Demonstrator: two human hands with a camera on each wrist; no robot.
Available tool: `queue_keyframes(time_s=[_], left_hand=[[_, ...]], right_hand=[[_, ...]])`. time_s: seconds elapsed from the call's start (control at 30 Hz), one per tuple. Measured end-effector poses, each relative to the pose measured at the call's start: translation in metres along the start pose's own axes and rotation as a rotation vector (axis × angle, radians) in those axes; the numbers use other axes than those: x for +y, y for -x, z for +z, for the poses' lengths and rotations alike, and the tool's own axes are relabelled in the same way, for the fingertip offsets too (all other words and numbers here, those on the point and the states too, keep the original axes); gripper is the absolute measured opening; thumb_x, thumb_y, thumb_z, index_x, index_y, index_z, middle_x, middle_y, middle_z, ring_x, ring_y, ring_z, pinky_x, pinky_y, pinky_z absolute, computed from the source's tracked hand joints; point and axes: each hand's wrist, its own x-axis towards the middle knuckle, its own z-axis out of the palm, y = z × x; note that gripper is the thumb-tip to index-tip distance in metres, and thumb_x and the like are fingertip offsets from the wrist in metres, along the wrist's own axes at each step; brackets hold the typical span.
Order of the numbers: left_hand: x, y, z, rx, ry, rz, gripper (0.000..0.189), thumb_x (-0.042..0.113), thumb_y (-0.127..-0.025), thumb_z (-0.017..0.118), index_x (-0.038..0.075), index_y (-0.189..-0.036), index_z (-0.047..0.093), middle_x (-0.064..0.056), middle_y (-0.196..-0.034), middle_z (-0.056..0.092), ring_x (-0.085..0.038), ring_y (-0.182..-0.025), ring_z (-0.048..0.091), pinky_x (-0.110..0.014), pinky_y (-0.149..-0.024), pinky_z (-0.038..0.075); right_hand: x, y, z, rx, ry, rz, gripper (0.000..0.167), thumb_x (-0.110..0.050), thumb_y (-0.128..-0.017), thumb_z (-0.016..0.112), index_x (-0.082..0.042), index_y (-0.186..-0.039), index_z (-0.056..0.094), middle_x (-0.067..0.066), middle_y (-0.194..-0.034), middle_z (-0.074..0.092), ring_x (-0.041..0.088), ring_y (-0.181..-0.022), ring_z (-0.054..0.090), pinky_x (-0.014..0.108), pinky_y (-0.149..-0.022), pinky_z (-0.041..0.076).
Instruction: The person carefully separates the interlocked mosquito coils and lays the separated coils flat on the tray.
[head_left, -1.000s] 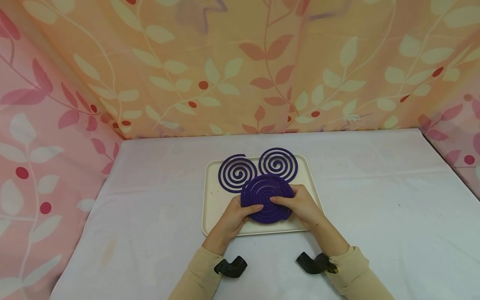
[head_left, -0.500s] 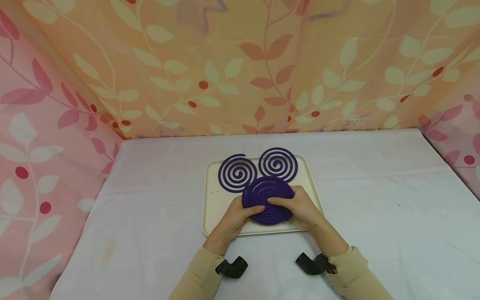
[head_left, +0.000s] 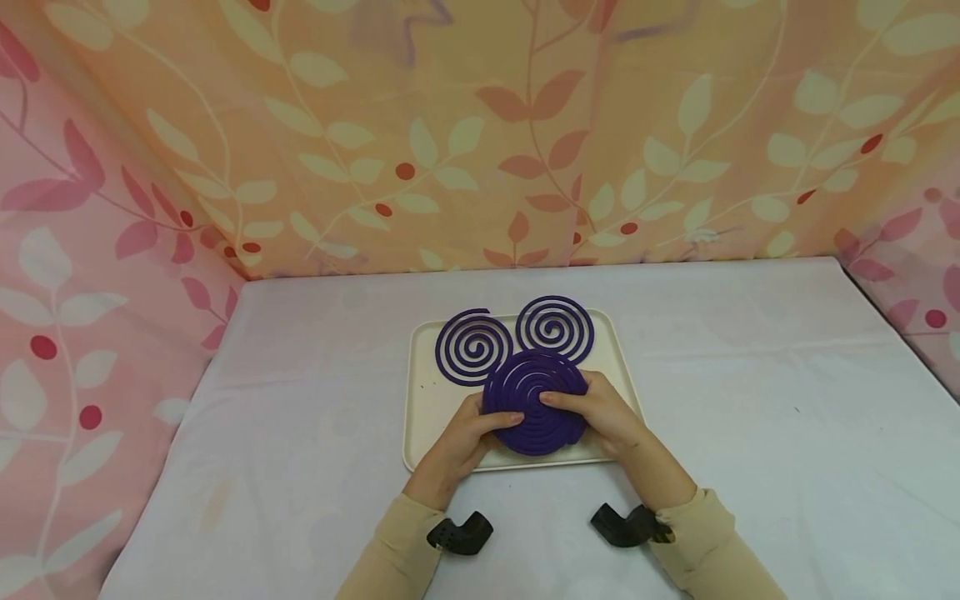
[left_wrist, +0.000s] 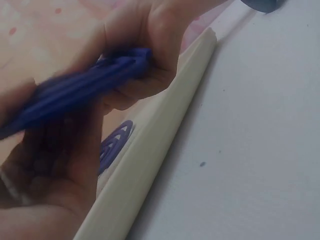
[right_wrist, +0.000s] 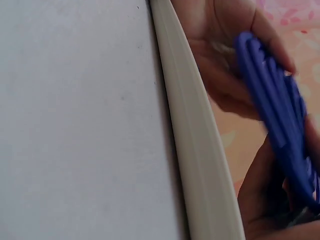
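Note:
Above the front of a cream tray [head_left: 442, 433], a purple mosquito coil [head_left: 534, 433] with closely nested turns is held between both hands. The left hand [head_left: 463, 429] grips its left edge, thumb lying across the upper face. From the right side, the right hand [head_left: 613, 417] pinches it with the thumb near the centre. Edge-on in the left wrist view, the coil [left_wrist: 75, 92] looks several layers thick; whether it is one piece or a stack I cannot tell. Fingers beneath are largely hidden in the head view.
Two single open-spiral mosquito coils lie at the back of the tray, one on the left [head_left: 474, 347] and one on the right [head_left: 555, 328]. Small dark crumbs dot the tray. White cloth [head_left: 300, 417] covers the table, and patterned curtains [head_left: 525, 133] stand behind.
The held coil tips slightly, its face turning more toward the head camera. Both hands keep their grip and stay in nearly the same place.

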Motion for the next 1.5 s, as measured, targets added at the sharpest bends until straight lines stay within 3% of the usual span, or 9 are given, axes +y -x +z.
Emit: queue_keyframes(time_s=[0.17, 0.3, 0.47, 0.57, 0.77, 0.93, 1.13, 1.27, 1.5], left_hand=[[-0.0001, 0.0006, -0.0005, -0.053, 0.039, 0.029, 0.038, -0.005, -0.077, 0.056, -0.004, -0.116, 0.056, -0.003, -0.105, 0.064, -0.014, -0.095, 0.062, -0.026, -0.084, 0.052], [-0.0009, 0.0001, 0.0005, -0.034, 0.066, 0.052, 0.034, -0.008, -0.076, 0.053, 0.001, -0.108, 0.059, -0.002, -0.101, 0.065, -0.013, -0.092, 0.062, -0.024, -0.081, 0.052], [-0.0006, -0.0001, 0.0014, -0.016, 0.058, 0.050, 0.041, -0.007, -0.079, 0.052, -0.011, -0.120, 0.049, -0.003, -0.104, 0.063, -0.013, -0.095, 0.062, -0.026, -0.084, 0.052], [0.0000, 0.0001, 0.0024, 0.018, 0.055, 0.051, 0.043, -0.005, -0.083, 0.052, -0.015, -0.123, 0.044, -0.003, -0.104, 0.064, -0.013, -0.094, 0.063, -0.026, -0.083, 0.052], [-0.0008, -0.0005, 0.0020, 0.082, 0.080, 0.065, 0.035, -0.003, -0.086, 0.054, -0.007, -0.120, 0.049, -0.002, -0.098, 0.067, -0.013, -0.088, 0.066, -0.029, -0.078, 0.055], [-0.0014, -0.0009, 0.0011, 0.062, 0.105, 0.072, 0.030, 0.000, -0.086, 0.059, -0.002, -0.116, 0.054, -0.003, -0.095, 0.068, -0.015, -0.086, 0.067, -0.031, -0.076, 0.056], [-0.0023, -0.0011, -0.0001, 0.029, 0.140, 0.100, 0.029, 0.007, -0.081, 0.072, 0.005, -0.107, 0.060, -0.004, -0.095, 0.069, -0.015, -0.086, 0.067, -0.029, -0.077, 0.056], [-0.0025, -0.0008, 0.0006, 0.030, 0.138, 0.111, 0.034, 0.011, -0.079, 0.076, 0.005, -0.108, 0.060, -0.003, -0.096, 0.068, -0.015, -0.087, 0.067, -0.029, -0.077, 0.055], [-0.0024, -0.0009, 0.0015, 0.064, 0.092, 0.101, 0.050, 0.018, -0.078, 0.078, -0.004, -0.116, 0.054, -0.004, -0.098, 0.067, -0.016, -0.089, 0.066, -0.030, -0.079, 0.055]], right_hand=[[-0.0009, 0.0005, -0.0035, -0.086, -0.151, 0.057, 0.020, 0.004, -0.084, 0.062, -0.012, -0.095, 0.067, 0.002, -0.093, 0.069, 0.012, -0.084, 0.065, 0.025, -0.074, 0.055], [-0.0005, 0.0009, -0.0047, -0.121, -0.181, 0.054, 0.014, -0.002, -0.087, 0.064, -0.012, -0.093, 0.069, 0.001, -0.092, 0.070, 0.011, -0.084, 0.065, 0.023, -0.074, 0.054], [-0.0017, 0.0009, -0.0051, -0.136, -0.251, 0.068, 0.014, -0.008, -0.092, 0.059, -0.013, -0.088, 0.072, 0.000, -0.087, 0.071, 0.009, -0.080, 0.066, 0.021, -0.071, 0.054], [-0.0031, 0.0006, -0.0048, -0.122, -0.281, 0.073, 0.018, -0.007, -0.094, 0.056, -0.013, -0.088, 0.072, 0.000, -0.086, 0.071, 0.008, -0.078, 0.066, 0.020, -0.069, 0.054], [-0.0055, 0.0004, -0.0043, -0.031, -0.231, 0.028, 0.024, -0.002, -0.092, 0.053, -0.017, -0.089, 0.071, -0.004, -0.085, 0.069, 0.006, -0.074, 0.064, 0.018, -0.065, 0.052], [-0.0065, 0.0007, -0.0047, 0.033, -0.234, -0.011, 0.025, 0.000, -0.090, 0.054, -0.018, -0.089, 0.071, -0.005, -0.084, 0.067, 0.005, -0.071, 0.062, 0.018, -0.062, 0.051], [-0.0065, 0.0007, -0.0051, 0.016, -0.291, -0.040, 0.031, 0.005, -0.091, 0.048, -0.015, -0.087, 0.070, -0.005, -0.080, 0.067, 0.005, -0.068, 0.062, 0.017, -0.061, 0.051], [-0.0071, -0.0001, -0.0056, 0.058, -0.208, -0.080, 0.029, 0.008, -0.088, 0.052, -0.016, -0.089, 0.068, -0.004, -0.082, 0.067, 0.005, -0.071, 0.062, 0.016, -0.062, 0.052], [-0.0090, -0.0019, -0.0044, 0.207, -0.020, -0.244, 0.034, 0.017, -0.077, 0.063, -0.013, -0.093, 0.062, -0.003, -0.082, 0.061, 0.007, -0.075, 0.056, 0.015, -0.065, 0.049]])
